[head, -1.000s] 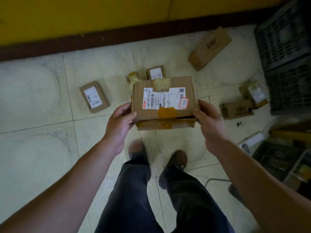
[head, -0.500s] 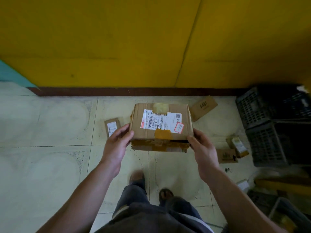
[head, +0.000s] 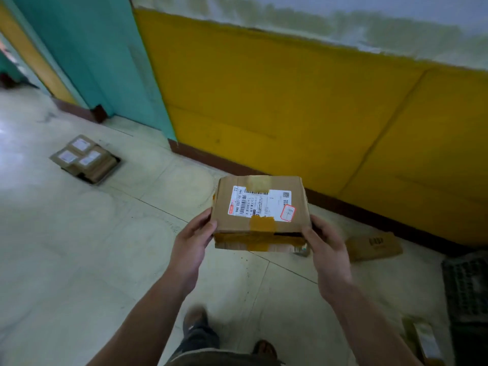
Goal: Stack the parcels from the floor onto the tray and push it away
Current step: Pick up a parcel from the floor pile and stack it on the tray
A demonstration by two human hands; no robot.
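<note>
A brown cardboard parcel (head: 260, 210) with a white shipping label and orange tape is held in the air in front of me. My left hand (head: 194, 239) grips its left side and my right hand (head: 326, 249) grips its right side. Far off at the left, several labelled parcels (head: 84, 158) lie stacked on a low dark tray (head: 88, 178) on the floor. A flat brown parcel (head: 373, 245) lies on the floor by the wall to the right. A small parcel (head: 425, 342) lies at the lower right.
A yellow wall (head: 290, 109) with a dark skirting runs behind the parcel. A teal door frame (head: 105, 62) stands at the left with a doorway beyond. A dark plastic crate (head: 467, 289) sits at the right edge. Pale floor tiles (head: 79, 247) stretch left toward the tray.
The view has swung up and to the left with the held parcel. The tray with its stacked parcels and the teal door frame have come into view; most floor parcels have left it.
</note>
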